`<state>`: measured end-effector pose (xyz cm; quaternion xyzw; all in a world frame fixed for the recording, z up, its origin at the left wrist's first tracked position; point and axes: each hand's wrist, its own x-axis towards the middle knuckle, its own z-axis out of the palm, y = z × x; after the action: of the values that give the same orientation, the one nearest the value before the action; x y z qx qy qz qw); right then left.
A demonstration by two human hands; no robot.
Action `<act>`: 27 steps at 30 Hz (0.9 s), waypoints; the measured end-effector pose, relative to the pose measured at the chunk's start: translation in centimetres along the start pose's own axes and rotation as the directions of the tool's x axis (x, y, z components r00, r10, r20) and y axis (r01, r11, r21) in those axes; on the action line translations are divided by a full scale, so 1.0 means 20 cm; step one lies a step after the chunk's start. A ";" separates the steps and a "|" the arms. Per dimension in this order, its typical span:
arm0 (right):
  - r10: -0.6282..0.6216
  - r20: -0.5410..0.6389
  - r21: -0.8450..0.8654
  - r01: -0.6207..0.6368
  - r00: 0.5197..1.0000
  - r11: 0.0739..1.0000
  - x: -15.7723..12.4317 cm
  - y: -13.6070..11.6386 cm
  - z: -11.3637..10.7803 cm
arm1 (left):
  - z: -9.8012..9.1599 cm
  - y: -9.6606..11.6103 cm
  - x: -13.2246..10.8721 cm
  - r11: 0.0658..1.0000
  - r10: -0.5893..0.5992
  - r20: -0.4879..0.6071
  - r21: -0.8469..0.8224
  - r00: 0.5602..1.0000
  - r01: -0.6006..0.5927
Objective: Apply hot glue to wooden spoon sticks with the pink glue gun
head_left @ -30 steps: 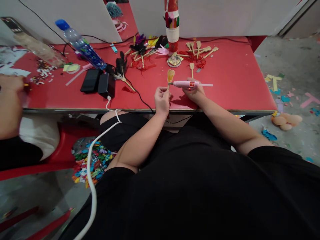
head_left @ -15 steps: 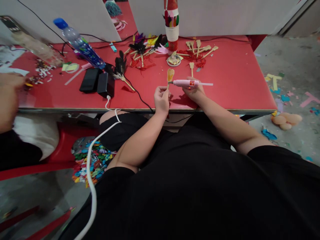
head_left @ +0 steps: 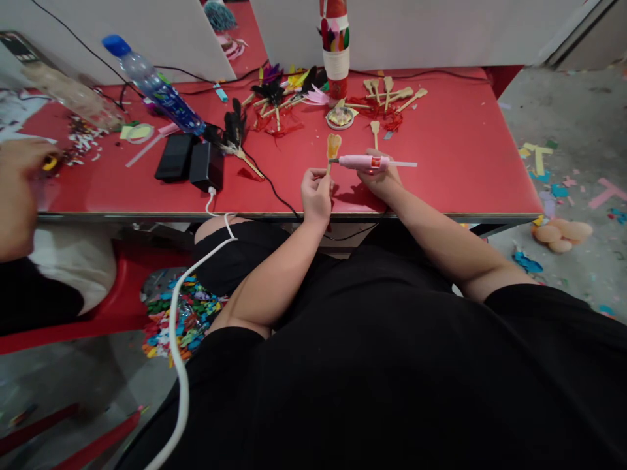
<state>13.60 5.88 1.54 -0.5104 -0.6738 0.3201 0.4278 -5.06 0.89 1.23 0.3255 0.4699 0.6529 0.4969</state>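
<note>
Left edge of the desk (head_left: 465, 163): a co-worker's hand (head_left: 19, 173) has shifted over the last second and now pinches something small and yellow. Not mine; noted only.

My left hand (head_left: 317, 196): no change. It is closed in a pinch on the shaft of the wooden stick (head_left: 334, 145), held upright over the middle of the desk's front edge, heart-shaped head up, with an amber patch on the head.

Pink glue gun (head_left: 365, 162): lies level, nozzle tip at the stick just under the head. Same contact as a second ago.

My right hand (head_left: 385, 186): stays wrapped around the gun's body from below, clenched.

Reading: the nozzle is dwelling on one spot, not travelling along the stick.
</note>
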 end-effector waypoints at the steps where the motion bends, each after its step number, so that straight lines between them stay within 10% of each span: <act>1: -0.005 0.000 0.003 0.005 1.000 1.000 0.00 0.00 0.00 | 0.00 0.00 0.00 1.000 0.003 0.002 0.002 1.000 -0.003; 27: -0.006 -0.026 -0.027 0.005 1.000 1.000 0.01 0.03 0.01 | -0.01 -0.04 0.03 0.999 0.036 0.008 -0.017 0.999 -0.036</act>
<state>13.58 6.30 1.01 -0.5185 -0.6738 0.3030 0.4306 -5.12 1.45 0.36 0.3322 0.4566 0.6644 0.4896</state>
